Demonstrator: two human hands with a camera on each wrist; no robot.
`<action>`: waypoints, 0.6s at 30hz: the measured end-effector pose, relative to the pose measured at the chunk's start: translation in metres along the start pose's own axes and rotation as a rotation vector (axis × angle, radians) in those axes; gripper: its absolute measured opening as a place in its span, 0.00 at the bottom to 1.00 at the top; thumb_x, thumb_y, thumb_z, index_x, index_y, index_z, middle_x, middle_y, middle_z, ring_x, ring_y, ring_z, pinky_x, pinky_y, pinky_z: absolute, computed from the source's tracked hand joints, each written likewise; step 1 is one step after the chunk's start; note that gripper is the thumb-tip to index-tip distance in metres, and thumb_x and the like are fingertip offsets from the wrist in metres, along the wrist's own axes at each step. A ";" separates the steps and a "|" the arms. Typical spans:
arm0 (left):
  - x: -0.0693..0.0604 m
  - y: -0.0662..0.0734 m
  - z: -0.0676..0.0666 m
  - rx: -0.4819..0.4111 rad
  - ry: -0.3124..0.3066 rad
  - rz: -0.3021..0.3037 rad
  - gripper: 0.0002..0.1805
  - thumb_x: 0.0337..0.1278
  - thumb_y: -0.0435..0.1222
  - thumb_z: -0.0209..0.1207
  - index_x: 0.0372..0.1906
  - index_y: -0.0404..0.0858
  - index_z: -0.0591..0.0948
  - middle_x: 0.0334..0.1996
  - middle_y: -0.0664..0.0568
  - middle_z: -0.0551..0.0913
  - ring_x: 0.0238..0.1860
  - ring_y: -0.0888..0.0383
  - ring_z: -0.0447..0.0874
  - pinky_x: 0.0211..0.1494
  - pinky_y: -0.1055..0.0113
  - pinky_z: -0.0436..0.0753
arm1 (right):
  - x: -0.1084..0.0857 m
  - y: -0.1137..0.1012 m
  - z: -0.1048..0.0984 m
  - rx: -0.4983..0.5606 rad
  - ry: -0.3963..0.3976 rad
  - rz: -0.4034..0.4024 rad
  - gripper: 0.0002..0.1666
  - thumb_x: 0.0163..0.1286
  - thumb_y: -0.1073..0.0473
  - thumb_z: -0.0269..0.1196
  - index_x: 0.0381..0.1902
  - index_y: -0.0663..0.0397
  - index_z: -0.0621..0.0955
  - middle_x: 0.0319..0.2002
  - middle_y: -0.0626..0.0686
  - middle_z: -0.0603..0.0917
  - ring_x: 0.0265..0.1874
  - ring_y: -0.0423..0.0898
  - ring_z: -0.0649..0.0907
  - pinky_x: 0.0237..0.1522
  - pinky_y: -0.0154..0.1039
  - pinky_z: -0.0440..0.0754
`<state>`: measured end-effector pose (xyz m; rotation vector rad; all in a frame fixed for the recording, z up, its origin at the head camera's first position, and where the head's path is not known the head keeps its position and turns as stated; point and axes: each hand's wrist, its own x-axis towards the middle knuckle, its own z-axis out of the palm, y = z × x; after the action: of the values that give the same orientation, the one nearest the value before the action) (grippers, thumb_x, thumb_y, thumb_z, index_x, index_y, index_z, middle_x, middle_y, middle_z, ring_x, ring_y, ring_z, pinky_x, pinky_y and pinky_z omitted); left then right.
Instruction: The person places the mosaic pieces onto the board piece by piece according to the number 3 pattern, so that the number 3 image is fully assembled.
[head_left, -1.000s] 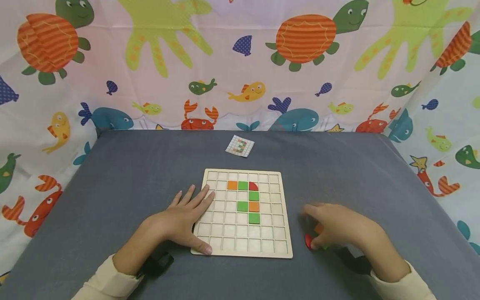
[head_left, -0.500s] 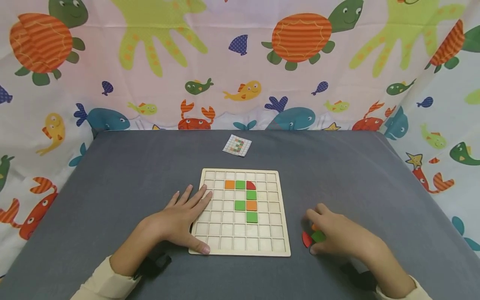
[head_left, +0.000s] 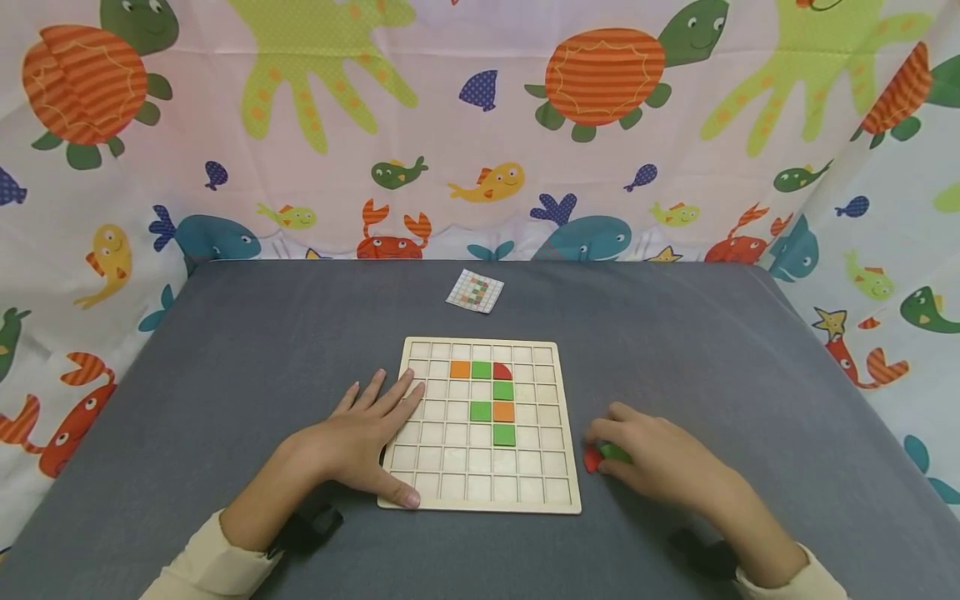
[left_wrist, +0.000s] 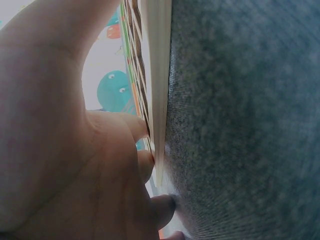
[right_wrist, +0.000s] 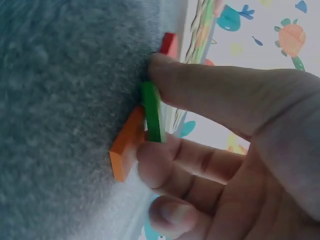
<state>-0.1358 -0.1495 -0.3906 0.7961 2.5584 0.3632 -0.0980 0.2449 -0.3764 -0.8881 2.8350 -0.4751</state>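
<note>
My left hand (head_left: 352,446) (left_wrist: 95,170) lies with spread fingers on the left edge of the wooden grid board (head_left: 480,506) (left_wrist: 159,75). Right of the board, my right hand (head_left: 667,458) (right_wrist: 250,175) pinches a green piece (head_left: 617,452) (right_wrist: 153,112) between thumb and finger, low at the table. A red piece (head_left: 592,458) (right_wrist: 168,44) is beside the thumb, and an orange piece (right_wrist: 126,145) leans near the green one in the right wrist view; the hand hides it in the head view.
Set in the board are an orange square (head_left: 460,369), a red rounded piece (head_left: 502,371), another orange square (head_left: 503,412) and several green squares. A small printed grid card (head_left: 475,291) lies behind the board on the grey tablecloth (head_left: 300,325). Behind hangs a sea-animal curtain.
My right hand has shifted left towards the board, and the red and green pieces have moved with it. My left hand has stayed in place on the board.
</note>
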 end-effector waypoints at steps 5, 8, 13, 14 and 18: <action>0.000 0.000 0.000 0.000 -0.003 0.001 0.77 0.30 0.78 0.65 0.82 0.44 0.44 0.81 0.47 0.36 0.78 0.37 0.27 0.72 0.34 0.36 | 0.008 0.001 0.004 -0.056 0.072 0.000 0.12 0.57 0.56 0.77 0.32 0.39 0.82 0.30 0.39 0.72 0.22 0.33 0.69 0.22 0.33 0.69; 0.001 0.001 -0.001 -0.002 -0.006 0.004 0.76 0.31 0.77 0.65 0.82 0.44 0.44 0.81 0.47 0.36 0.78 0.37 0.27 0.72 0.34 0.36 | 0.012 0.001 0.005 -0.093 0.096 0.018 0.15 0.61 0.51 0.75 0.24 0.38 0.78 0.26 0.38 0.69 0.20 0.33 0.66 0.21 0.33 0.66; 0.001 0.001 -0.001 -0.002 -0.006 0.007 0.76 0.31 0.77 0.66 0.82 0.43 0.44 0.81 0.47 0.36 0.78 0.37 0.27 0.72 0.34 0.36 | 0.015 0.004 0.003 -0.071 0.100 -0.011 0.13 0.66 0.51 0.71 0.24 0.38 0.79 0.25 0.38 0.69 0.21 0.33 0.68 0.22 0.33 0.69; 0.000 0.000 -0.001 0.001 -0.006 0.006 0.76 0.31 0.77 0.66 0.82 0.43 0.44 0.81 0.47 0.36 0.78 0.37 0.27 0.72 0.34 0.36 | 0.015 0.005 0.003 -0.050 0.095 -0.033 0.10 0.64 0.54 0.73 0.28 0.40 0.81 0.26 0.38 0.70 0.22 0.34 0.70 0.24 0.33 0.71; 0.000 0.000 0.000 0.003 -0.003 0.006 0.76 0.31 0.77 0.65 0.82 0.43 0.44 0.81 0.47 0.36 0.78 0.38 0.27 0.72 0.34 0.37 | 0.019 0.005 0.007 0.001 0.078 -0.114 0.15 0.58 0.63 0.76 0.43 0.48 0.85 0.33 0.40 0.76 0.29 0.37 0.74 0.30 0.34 0.75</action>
<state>-0.1357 -0.1499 -0.3908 0.8045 2.5549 0.3603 -0.1148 0.2361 -0.3848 -1.0581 2.8639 -0.5355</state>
